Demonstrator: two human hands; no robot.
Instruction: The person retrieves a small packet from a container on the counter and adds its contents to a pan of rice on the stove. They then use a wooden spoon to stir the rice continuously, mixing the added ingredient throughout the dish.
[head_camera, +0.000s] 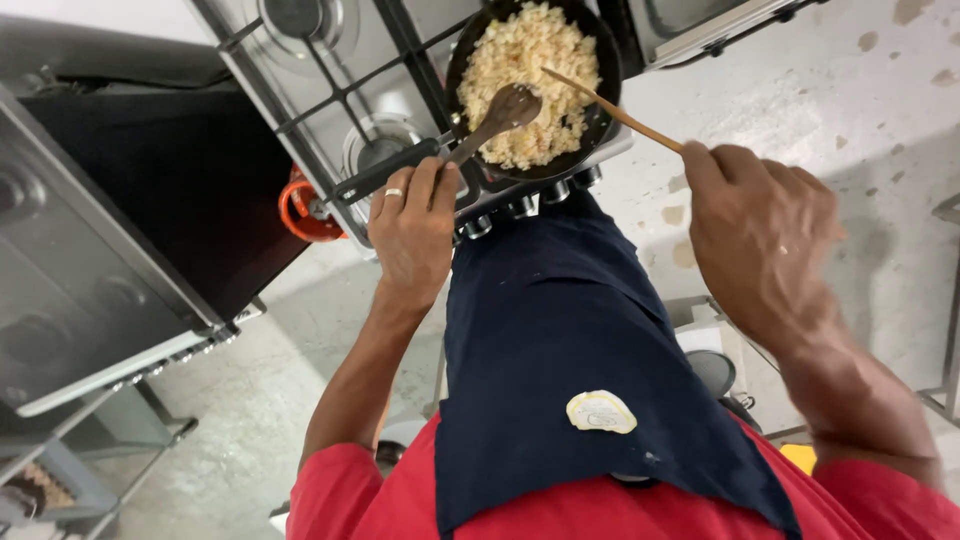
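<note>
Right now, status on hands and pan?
Left hand grips wooden spoon and pan handle. Right hand holds thin stick over the rice in the pan. Nothing obstructing.

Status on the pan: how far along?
Done: pale yellow rice-like food fills the black frying pan. In hand: left hand holds the wooden spoon, right hand a thin wooden stick, both in the food. Left: food remains unserved.
</note>
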